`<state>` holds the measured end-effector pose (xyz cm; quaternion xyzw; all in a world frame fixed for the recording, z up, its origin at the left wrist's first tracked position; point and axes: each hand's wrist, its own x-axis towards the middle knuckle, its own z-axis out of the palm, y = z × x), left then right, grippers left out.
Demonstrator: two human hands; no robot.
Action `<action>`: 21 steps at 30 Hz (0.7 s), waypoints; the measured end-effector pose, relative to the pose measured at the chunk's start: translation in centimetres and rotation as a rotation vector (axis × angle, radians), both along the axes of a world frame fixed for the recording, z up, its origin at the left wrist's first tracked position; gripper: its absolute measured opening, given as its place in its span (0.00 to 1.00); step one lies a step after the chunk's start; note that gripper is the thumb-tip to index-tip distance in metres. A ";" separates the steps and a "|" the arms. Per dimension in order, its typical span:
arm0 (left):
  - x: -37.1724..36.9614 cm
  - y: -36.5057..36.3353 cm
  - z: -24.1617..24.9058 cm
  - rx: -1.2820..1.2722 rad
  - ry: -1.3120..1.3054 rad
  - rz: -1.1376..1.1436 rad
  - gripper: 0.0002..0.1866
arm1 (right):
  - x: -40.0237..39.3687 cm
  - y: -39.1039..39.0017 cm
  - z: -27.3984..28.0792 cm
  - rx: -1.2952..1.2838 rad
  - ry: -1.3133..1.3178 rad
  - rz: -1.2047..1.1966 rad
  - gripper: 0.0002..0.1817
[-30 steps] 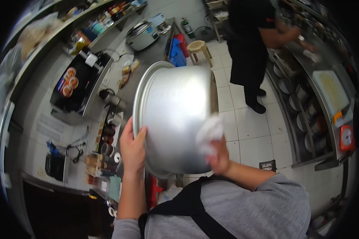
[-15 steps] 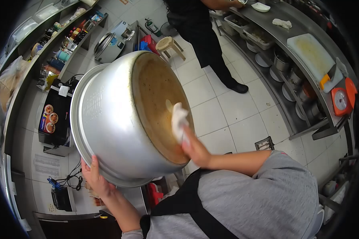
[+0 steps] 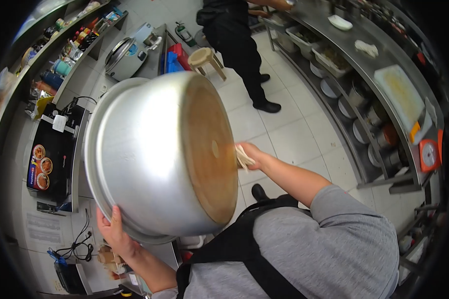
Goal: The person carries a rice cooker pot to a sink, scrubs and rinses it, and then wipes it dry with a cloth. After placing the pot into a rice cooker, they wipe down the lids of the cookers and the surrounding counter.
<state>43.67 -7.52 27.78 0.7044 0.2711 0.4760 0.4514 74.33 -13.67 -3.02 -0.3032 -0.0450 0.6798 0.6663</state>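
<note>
A large silver metal pot point(image 3: 144, 154) is tipped on its side, its brown-stained base turned to the right. My left hand point(image 3: 115, 231) grips the pot's rim at the lower left, thumb on the outer side. At the right edge of the base, my right hand point(image 3: 250, 155) is closed around a whitish cloth point(image 3: 244, 158); part of its fingers is hidden behind the pot.
A co-worker in black trousers point(image 3: 234, 55) stands ahead. Beside them is a beige stool point(image 3: 204, 61). A steel counter point(image 3: 356, 65) with a cutting board point(image 3: 399, 94) runs along the right. A rice cooker point(image 3: 127, 57) and shelves point(image 3: 67, 52) are at the left.
My right hand and the cloth have moved from the face of the base to its right edge. The base is turned further sideways. The co-worker's legs have shifted left in view.
</note>
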 end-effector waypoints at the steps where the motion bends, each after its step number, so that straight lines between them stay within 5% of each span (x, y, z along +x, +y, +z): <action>1: 0.4 2.0 -0.5 0.006 0.045 0.007 0.19 | 0.2 1.3 -0.7 -0.005 0.007 0.078 0.16; 3: 2.1 6.4 -1.1 0.031 0.133 -0.005 0.22 | 1.0 2.8 0.2 -0.204 -0.137 0.131 0.16; 8: 9.6 16.4 -0.1 -0.124 0.139 -0.151 0.25 | 8.4 7.2 -4.5 -0.355 0.006 0.026 0.17; 12: 14.8 24.8 -0.2 -0.116 0.168 -0.189 0.27 | 13.2 7.7 4.2 0.254 0.431 -0.270 0.21; 14: 17.4 28.3 -0.3 -0.096 0.207 -0.168 0.27 | 15.8 8.3 8.7 0.468 0.383 -0.293 0.24; 21: 25.9 41.1 -0.6 0.025 0.280 -0.098 0.25 | 25.7 15.4 13.0 0.491 0.293 -0.392 0.27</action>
